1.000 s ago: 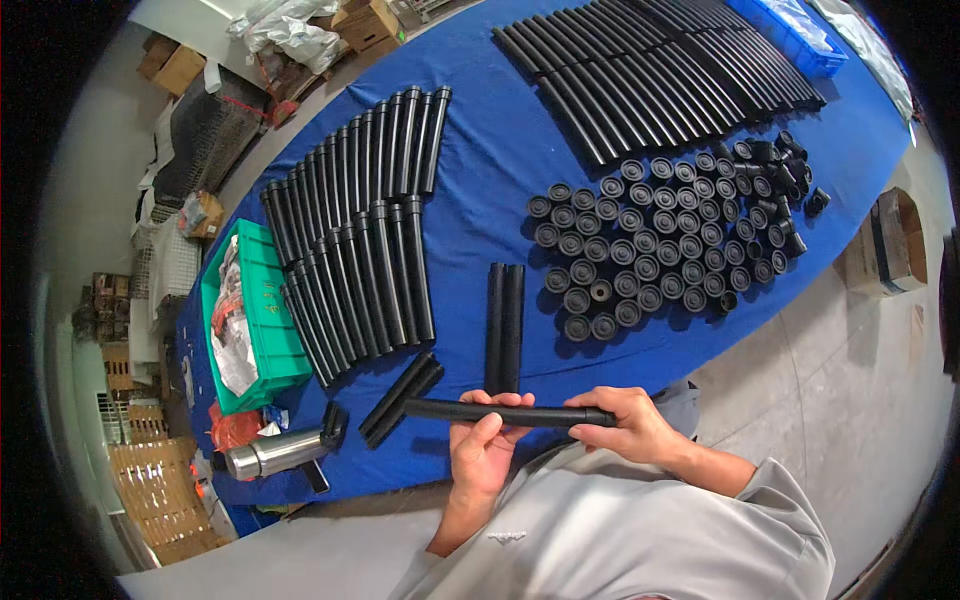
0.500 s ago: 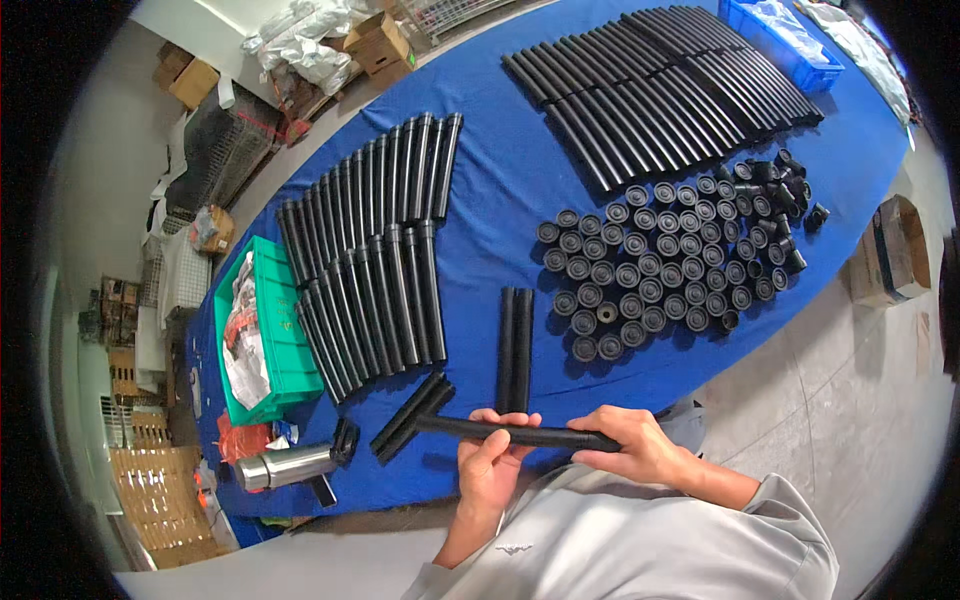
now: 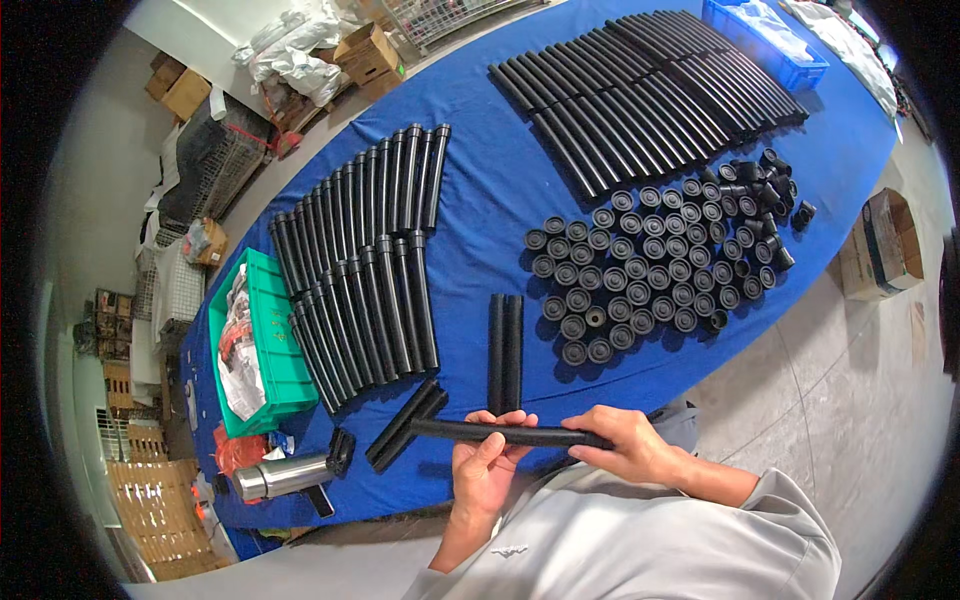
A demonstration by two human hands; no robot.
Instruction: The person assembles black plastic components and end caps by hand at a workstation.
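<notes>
A black tube (image 3: 535, 436) lies level across both my hands at the table's near edge. My left hand (image 3: 484, 462) grips it around the middle, thumb on the near side and fingers behind. On its right end, my right hand (image 3: 628, 446) is closed, covering that tip. Just beyond the left hand, two black tubes (image 3: 506, 350) lie side by side on the blue cloth. Another short pair of black tubes (image 3: 405, 425) lies at a slant by the held tube's left end.
Capped black tubes (image 3: 365, 270) stand in two rows at left, beside a green crate (image 3: 285, 380). Many round black caps (image 3: 640, 270) spread at right; more tubes (image 3: 650, 95) lie behind them. A steel flask (image 3: 285, 475) lies near left; a blue bin (image 3: 775, 50) sits far right.
The whole view has shifted slightly, so the table's things appear a little further left. Both hands keep hold of the tube in nearly the same pose.
</notes>
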